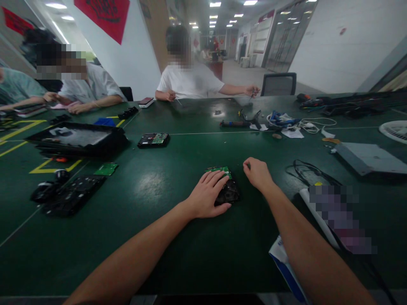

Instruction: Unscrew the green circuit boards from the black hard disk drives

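My left hand (208,195) lies flat, fingers together, on a black hard drive (229,190) with a green circuit board (222,170) showing at its far edge. It presses the drive against the green table (152,190). My right hand (257,173) rests just right of the drive, fingers curled in a pinch; whatever sits in them is too small to make out.
A second drive (153,140) and a black tray (76,137) lie at the left. A loose green board (106,169) and black parts (68,195) sit nearer. Tools and cables (280,120) lie ahead; a grey case (369,157) at the right. Other people sit across the table.
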